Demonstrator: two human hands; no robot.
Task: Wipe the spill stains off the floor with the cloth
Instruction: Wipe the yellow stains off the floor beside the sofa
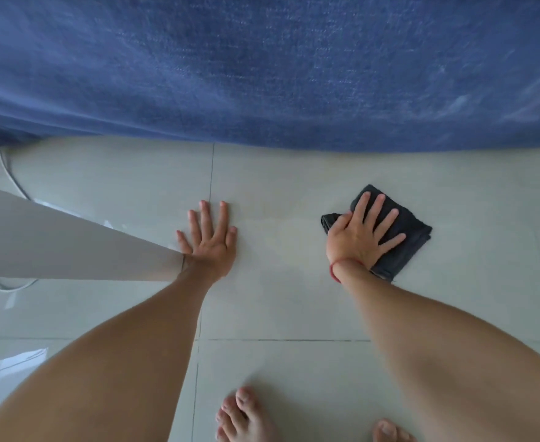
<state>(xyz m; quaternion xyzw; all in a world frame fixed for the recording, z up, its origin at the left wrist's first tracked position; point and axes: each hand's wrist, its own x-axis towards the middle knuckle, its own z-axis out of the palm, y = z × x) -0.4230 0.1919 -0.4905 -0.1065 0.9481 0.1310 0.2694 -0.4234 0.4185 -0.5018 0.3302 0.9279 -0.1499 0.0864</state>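
A dark grey folded cloth (402, 237) lies on the pale tiled floor (278, 301), right of centre. My right hand (362, 232) presses flat on top of it with fingers spread, a red band at the wrist. My left hand (209, 239) rests flat on the bare tile to the left, fingers apart and holding nothing. Between the two hands the tile shows a faint yellowish smear (281, 237).
A blue fabric drape (278, 68) hangs across the far side, its hem just beyond the hands. A white slanted panel (55, 240) juts in from the left, touching my left wrist. A white cable (10, 177) lies behind it. My bare feet (246, 416) are at the bottom.
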